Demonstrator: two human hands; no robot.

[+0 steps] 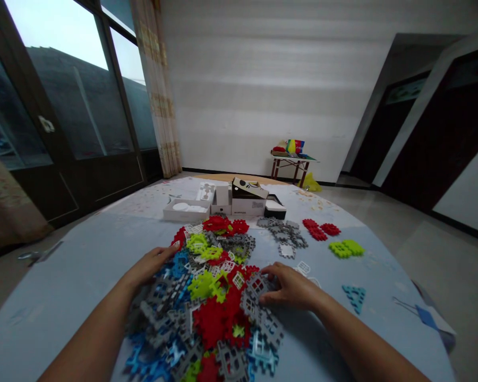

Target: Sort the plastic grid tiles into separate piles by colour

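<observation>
A large heap of notched plastic building pieces in red (213, 321), lime green (201, 285), grey (169, 323), blue (143, 361) and white lies on the cloth in front of me. My left hand (161, 261) rests at the heap's left edge with its fingers stretched out, the tips beside a red piece (179, 236) and blue pieces (179, 263). On the right side of the heap, my right hand (290, 286) has its thumb and forefinger curled onto a grey building piece (255, 289) with square window openings. Its other fingers are mostly hidden.
Sorted groups lie to the right: grey pieces (282, 231), red pieces (316, 228), green pieces (346, 248) and a blue triangle (354, 297). White window pieces (303, 268) are near my right hand. Boxes (247, 206) and a white tray (186, 210) stand behind the heap.
</observation>
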